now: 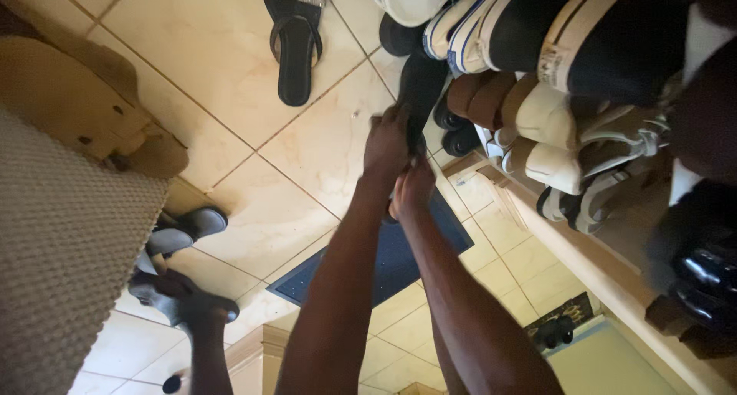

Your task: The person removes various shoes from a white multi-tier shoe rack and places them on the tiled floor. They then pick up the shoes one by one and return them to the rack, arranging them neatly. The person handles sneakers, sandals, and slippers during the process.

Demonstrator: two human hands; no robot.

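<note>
Glossy cream floor tiles (230, 72). A rough woven mat (61, 264) at the left. A matt black cloth shoe (418, 88) in both hands. Shiny black leather shoes (706, 276) at the right, on a pale wooden rack (614, 280).

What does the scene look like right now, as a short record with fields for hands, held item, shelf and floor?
left hand: left hand grips the dark shoe from the left
right hand: right hand just below it, on the shoe's lower end
held item: dark shoe, upright, at the edge of the shoe rack
shelf: rack crowded with white, tan and black shoes
floor: cream tiles, black sandal lying alone, blue mat under the arms
</note>
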